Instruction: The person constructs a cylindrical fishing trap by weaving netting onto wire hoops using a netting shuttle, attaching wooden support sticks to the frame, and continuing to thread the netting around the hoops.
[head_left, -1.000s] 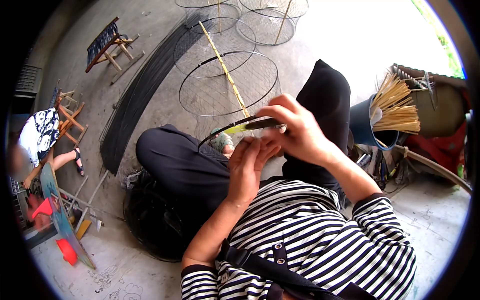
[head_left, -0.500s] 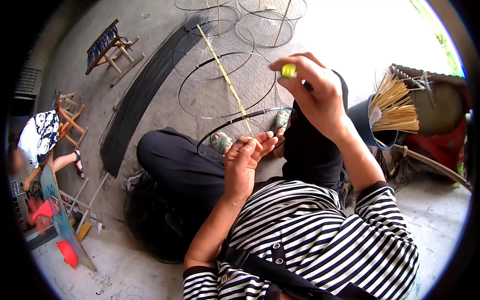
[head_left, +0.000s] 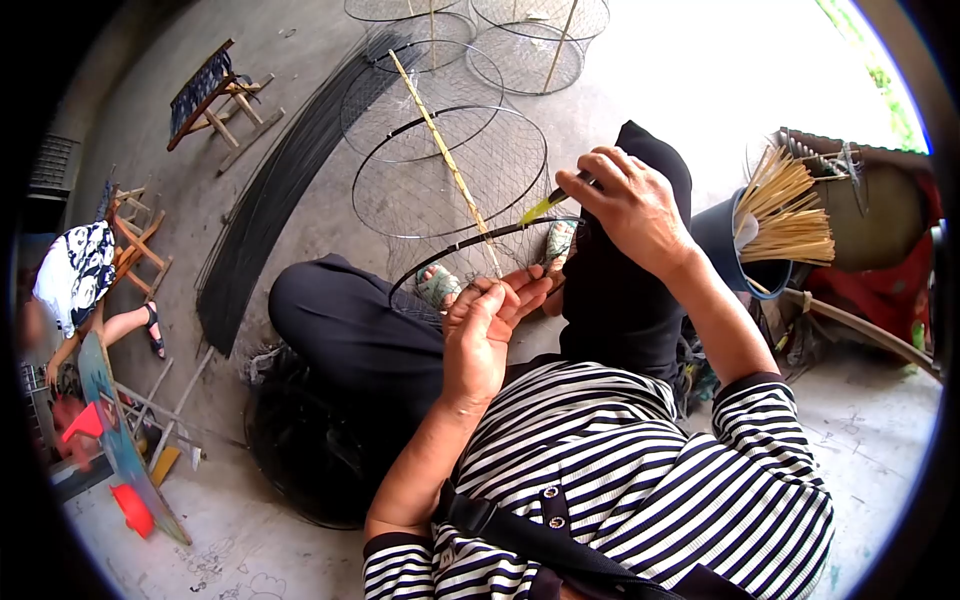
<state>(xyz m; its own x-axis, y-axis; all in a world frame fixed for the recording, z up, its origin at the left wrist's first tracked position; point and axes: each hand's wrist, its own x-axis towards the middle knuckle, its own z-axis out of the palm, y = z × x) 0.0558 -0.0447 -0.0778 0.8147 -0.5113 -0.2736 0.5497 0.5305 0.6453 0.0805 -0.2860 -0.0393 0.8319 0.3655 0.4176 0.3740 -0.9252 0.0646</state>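
Observation:
My left hand (head_left: 477, 330) is closed, thumb against fingers, at the near end of a long pale bamboo stick (head_left: 440, 137). Whatever else it pinches is too small to make out. The stick runs lengthwise along a cylindrical net trap (head_left: 447, 170) of dark mesh on black hoops. My right hand (head_left: 637, 205) grips a slim yellow-and-black tool (head_left: 545, 207), its yellow tip pointing down left near the closest hoop (head_left: 470, 240). What kind of tool it is does not show clearly. The tip seems close to the hoop; contact is unclear.
More net traps (head_left: 540, 45) stand beyond. A bundle of long black rods (head_left: 270, 200) lies on the floor to the left. At right is a dark bucket (head_left: 722, 238) of bamboo sticks (head_left: 785, 215). A folding stool (head_left: 205, 95) and another person (head_left: 75, 270) are at left.
My right hand has come down and turned, so the tool's yellow end now points toward the near hoop. My left hand stays at the stick's end.

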